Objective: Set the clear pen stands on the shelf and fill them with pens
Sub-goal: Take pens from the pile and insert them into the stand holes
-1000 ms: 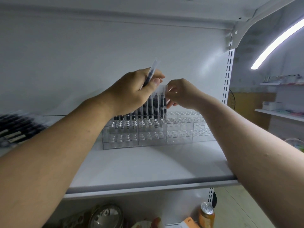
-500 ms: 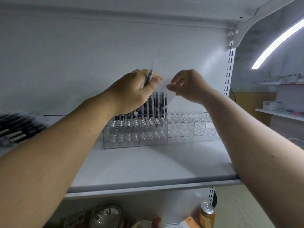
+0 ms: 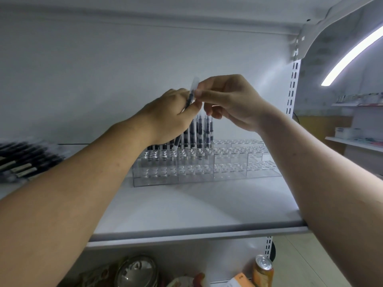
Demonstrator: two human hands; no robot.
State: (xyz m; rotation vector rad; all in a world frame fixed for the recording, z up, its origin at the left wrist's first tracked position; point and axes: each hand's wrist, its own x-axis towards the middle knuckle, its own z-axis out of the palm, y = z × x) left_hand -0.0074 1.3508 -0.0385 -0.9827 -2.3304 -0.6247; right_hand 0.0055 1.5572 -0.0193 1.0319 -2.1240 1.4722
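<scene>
1. Clear-capped pen [image 3: 190,96] is being gripped by the curled left hand [image 3: 165,119].
2. The right hand [image 3: 234,102] is pinching its top end.
3. Clear pen stands [image 3: 207,170] are standing on the shelf [image 3: 186,214], below both hands.

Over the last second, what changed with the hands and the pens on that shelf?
The right hand rose from the standing pens in the clear pen stands, swung left and now pinches the clear upper end of the pen that the left hand grips. The left hand kept its hold, hardly moving. The stands, the standing pens and the shelf stayed put.
</scene>
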